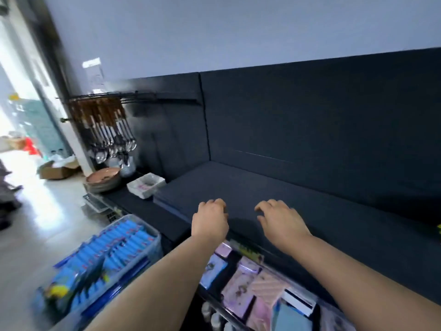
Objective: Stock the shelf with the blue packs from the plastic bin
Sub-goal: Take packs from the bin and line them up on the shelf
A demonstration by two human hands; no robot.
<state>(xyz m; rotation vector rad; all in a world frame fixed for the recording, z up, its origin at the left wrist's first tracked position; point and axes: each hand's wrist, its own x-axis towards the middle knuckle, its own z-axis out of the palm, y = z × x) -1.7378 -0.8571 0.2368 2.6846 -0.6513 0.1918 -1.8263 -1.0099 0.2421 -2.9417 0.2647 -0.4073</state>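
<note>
Centre frame, the left hand and right hand are seen empty, fingers loosely curled, just over the dark shelf. No pack is seen on it. The blue packs are crammed in the plastic bin, lower left. The stocking is judged barely begun.

Hands: 2, the left hand and the right hand, near centre.
Plastic bin: 1, near left.
Blue packs: many, standing in rows in the bin; too blurred for a firm count.
Shelf: 1 dark board.
White square dish: 1, far left.
Brown bowls: 1 stack; number unclear.
Hanging utensils: 1 row, far left; not countable.
Cardboard box: 1, far left.
Pink packs: at least 3, near right.
</note>
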